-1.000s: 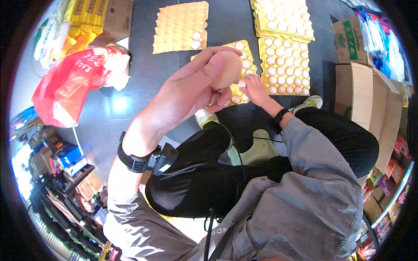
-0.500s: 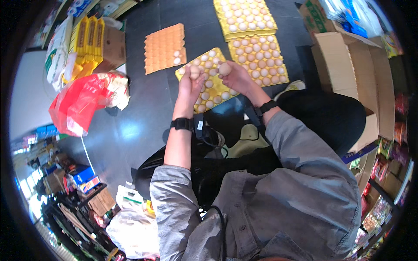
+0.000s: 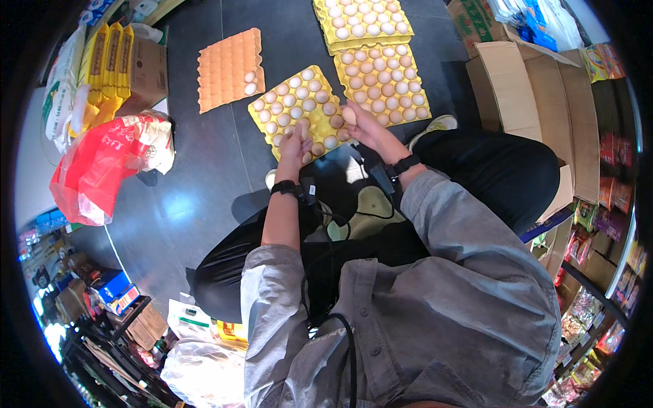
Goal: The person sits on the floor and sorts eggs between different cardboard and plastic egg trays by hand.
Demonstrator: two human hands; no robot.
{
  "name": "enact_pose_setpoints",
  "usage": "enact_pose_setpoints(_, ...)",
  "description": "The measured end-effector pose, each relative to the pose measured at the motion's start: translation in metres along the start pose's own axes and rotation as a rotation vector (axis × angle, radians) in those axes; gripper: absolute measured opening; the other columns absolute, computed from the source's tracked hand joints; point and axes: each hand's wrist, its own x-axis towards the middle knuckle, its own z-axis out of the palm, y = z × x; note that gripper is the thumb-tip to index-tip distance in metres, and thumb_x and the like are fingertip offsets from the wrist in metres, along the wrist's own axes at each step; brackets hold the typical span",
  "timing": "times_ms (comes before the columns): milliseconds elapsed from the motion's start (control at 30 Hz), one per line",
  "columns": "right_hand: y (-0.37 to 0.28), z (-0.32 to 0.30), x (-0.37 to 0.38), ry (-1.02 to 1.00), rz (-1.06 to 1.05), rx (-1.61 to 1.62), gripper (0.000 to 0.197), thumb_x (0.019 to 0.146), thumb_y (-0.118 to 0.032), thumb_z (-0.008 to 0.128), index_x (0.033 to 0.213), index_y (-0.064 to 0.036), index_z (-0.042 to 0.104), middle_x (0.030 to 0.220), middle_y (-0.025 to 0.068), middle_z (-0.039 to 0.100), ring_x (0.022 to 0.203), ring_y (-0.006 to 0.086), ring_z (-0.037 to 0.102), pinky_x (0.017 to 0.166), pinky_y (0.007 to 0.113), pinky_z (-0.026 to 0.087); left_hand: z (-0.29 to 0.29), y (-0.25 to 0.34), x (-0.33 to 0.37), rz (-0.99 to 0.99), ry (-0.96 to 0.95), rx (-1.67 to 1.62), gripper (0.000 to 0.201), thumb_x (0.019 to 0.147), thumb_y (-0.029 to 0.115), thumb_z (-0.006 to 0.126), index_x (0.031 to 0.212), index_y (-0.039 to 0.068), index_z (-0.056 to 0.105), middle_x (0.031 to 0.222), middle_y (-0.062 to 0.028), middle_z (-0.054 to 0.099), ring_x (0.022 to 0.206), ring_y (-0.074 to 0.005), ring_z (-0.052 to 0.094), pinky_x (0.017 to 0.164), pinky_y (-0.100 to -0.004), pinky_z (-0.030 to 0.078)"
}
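Observation:
My left hand [image 3: 295, 146] is closed around an egg [image 3: 304, 125], low over the near part of a yellow egg tray [image 3: 320, 122]. Another egg [image 3: 349, 114] is gripped in the fingers of my right hand [image 3: 367, 128], just off that tray's right edge. Pale and brown eggs fill many of the tray's cups, while some cups around its middle are bare. To the left lies an orange egg tray [image 3: 228, 71] with a few eggs at its near right corner. A yellow tray full of eggs [image 3: 384, 85] lies to the right.
Behind the full tray is a stack of yellow trays with eggs [image 3: 364, 20]. Open cardboard boxes [image 3: 510, 88] stand at the right, beside shelves of packets. A red plastic bag [image 3: 98, 163] and yellow packages [image 3: 109, 68] are at the left. My knees flank a small pale green seat [image 3: 371, 207].
The view has shifted, so the trays appear farther left. Both hands, each still holding an egg, have moved nearer to me and rightward relative to the tray.

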Motion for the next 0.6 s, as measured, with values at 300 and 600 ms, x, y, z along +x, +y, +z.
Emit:
enact_pose_setpoints(300,0.039,-0.05,0.023,0.28,0.05,-0.148,0.037,0.096,-0.046,0.05,0.093,-0.0098,0.057,0.069,0.0019,0.062,0.05,0.0088,0.05,0.045,0.022,0.042,-0.013,-0.043,0.043,0.595,0.119,0.807,0.04,0.08,0.022,0.075,0.108,0.0,0.059,0.094,-0.0127,0.064,0.083,-0.025,0.064,0.073,-0.0369,0.053)
enact_pose_setpoints(600,0.044,-0.048,0.047,0.297,-0.009,-0.263,0.032,0.099,-0.038,0.047,0.104,-0.008,0.057,0.083,0.0029,0.061,0.066,0.0078,0.055,0.059,0.021,0.046,0.034,-0.051,0.018,0.578,0.341,1.238,0.046,0.078,0.018,0.072,0.119,0.004,0.055,0.111,-0.0183,0.06,0.104,-0.0364,0.057,0.085,-0.0443,0.049)
